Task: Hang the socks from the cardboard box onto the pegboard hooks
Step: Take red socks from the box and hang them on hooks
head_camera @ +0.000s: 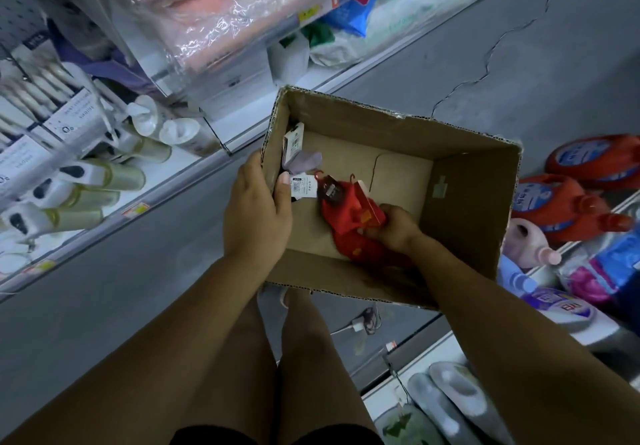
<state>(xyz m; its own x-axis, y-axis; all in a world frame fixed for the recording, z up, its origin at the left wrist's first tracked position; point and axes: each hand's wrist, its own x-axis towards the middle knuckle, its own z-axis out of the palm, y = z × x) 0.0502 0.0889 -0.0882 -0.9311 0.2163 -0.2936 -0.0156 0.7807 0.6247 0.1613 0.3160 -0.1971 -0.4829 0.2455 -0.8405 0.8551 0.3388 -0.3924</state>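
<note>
Orientation matters most here. The red socks (341, 210) lie on the bottom of the cardboard box (381, 107), close to its near wall. Their long axis runs from the near wall toward the left wall, with the hanger hooks (318, 175) at the far-left end and the other end under the right grip (393, 226). That grip, a bare hand reaching in over the near wall, has its fingers curled round the lower part of the bundle, so it holds the end away from the hooks. The left grip (256, 214) clamps the box's left wall, thumb inside and fingers outside, and seems to carry the box. The pegboard (17, 16) shows up and to the left, well apart from the box and beyond its left wall. The hook end points roughly that way, which should suit a lift and a swing leftward. The right grip is the farther one, though, and may need to shift toward the hooks. Lilac socks (306, 164) and a white-labelled pack (304, 187) lie by the left wall, near the thumb.
</note>
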